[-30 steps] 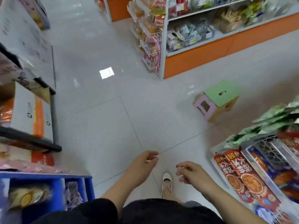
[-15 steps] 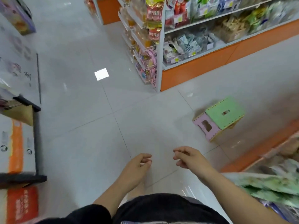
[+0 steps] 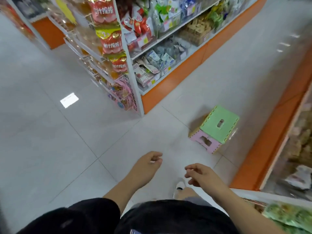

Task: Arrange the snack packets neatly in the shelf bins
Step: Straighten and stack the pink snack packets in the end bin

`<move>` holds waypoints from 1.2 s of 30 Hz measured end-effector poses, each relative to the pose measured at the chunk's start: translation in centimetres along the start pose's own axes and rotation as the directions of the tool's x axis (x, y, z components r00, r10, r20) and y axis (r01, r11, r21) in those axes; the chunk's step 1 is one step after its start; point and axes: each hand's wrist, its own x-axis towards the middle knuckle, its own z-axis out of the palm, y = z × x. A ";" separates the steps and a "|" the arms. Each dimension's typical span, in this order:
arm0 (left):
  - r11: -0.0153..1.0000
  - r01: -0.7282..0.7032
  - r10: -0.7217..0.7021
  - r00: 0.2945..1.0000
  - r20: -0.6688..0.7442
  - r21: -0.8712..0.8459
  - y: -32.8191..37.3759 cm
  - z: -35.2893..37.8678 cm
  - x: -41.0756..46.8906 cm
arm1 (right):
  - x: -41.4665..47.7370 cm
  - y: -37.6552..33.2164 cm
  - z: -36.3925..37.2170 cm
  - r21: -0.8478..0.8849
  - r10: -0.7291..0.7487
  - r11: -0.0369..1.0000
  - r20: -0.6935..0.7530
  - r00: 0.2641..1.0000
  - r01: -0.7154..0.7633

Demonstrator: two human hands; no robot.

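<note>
Over the pale tiled floor (image 3: 50, 149), the left hand (image 3: 148, 163) and right hand (image 3: 200, 174) hang with fingers loosely curled, holding nothing. Snack packets (image 3: 152, 65) lie jumbled on the shelf (image 3: 177, 77) ahead, well apart from both hands. A green-and-pink stool (image 3: 217, 127) stands between.

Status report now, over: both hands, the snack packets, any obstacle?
Left hand and right hand empty, loosely curled. Snack packets on shelf unit ahead, untouched. Folding stool ahead right, near the path.
</note>
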 end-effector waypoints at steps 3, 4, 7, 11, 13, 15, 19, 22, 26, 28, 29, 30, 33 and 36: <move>0.999 -0.031 0.030 0.998 0.057 0.019 2.9 -0.2 4.2 | 2.8 -1.7 -2.0 0.076 0.035 0.997 -0.057 0.998 -0.031; 0.999 -0.038 0.036 0.997 0.076 0.029 3.7 -0.2 5.5 | 3.8 -2.4 -2.7 0.096 0.045 0.995 -0.068 0.997 -0.039; 0.997 -0.060 0.053 0.992 0.114 0.056 6.6 -0.4 9.4 | 7.3 -5.0 -5.2 0.118 0.050 0.992 -0.085 0.995 -0.040; 0.996 -0.053 0.046 0.993 0.110 0.068 11.1 -1.2 14.7 | 12.3 -9.5 -9.5 0.065 0.041 0.997 -0.066 0.997 -0.037; 0.994 -0.068 0.059 0.993 0.107 0.083 13.7 -2.1 17.4 | 15.0 -12.2 -11.8 0.042 0.010 0.999 -0.064 0.998 -0.007; 0.993 -0.082 0.074 0.993 0.093 0.082 15.9 -3.0 20.3 | 17.7 -15.0 -14.0 0.023 -0.016 1.000 -0.074 0.997 0.018; 0.997 -0.071 0.071 0.996 0.059 0.011 19.3 -4.8 24.9 | 22.2 -20.6 -16.5 0.089 -0.059 0.994 -0.093 0.994 0.068; 0.998 -0.057 0.058 0.997 0.053 -0.014 21.1 -6.4 28.4 | 25.1 -23.9 -17.6 0.119 -0.075 0.989 -0.084 0.994 0.084; 0.998 -0.036 0.039 0.997 0.073 -0.043 23.3 -8.7 33.8 | 29.3 -26.5 -18.9 0.119 -0.034 0.992 -0.082 0.996 0.044; 0.998 -0.039 0.043 0.994 0.100 -0.039 25.0 -9.9 36.6 | 31.2 -27.9 -19.4 0.139 -0.008 0.990 -0.103 0.995 0.023; 0.998 -0.044 0.048 0.993 0.109 -0.040 25.8 -10.5 38.2 | 32.2 -28.6 -19.7 0.151 0.007 0.988 -0.110 0.994 0.010; 0.998 -0.049 0.053 0.992 0.117 -0.039 26.8 -11.2 39.7 | 33.1 -29.5 -20.0 0.160 0.022 0.987 -0.112 0.993 -0.004; 0.995 -0.095 0.097 0.983 0.153 -0.021 30.5 -13.1 44.0 | 35.8 -32.6 -21.2 0.172 0.017 0.985 -0.140 0.990 0.007; 0.991 -0.131 0.131 0.976 0.174 -0.015 34.3 -14.4 48.3 | 37.9 -35.4 -22.7 0.212 0.020 0.977 -0.185 0.983 0.020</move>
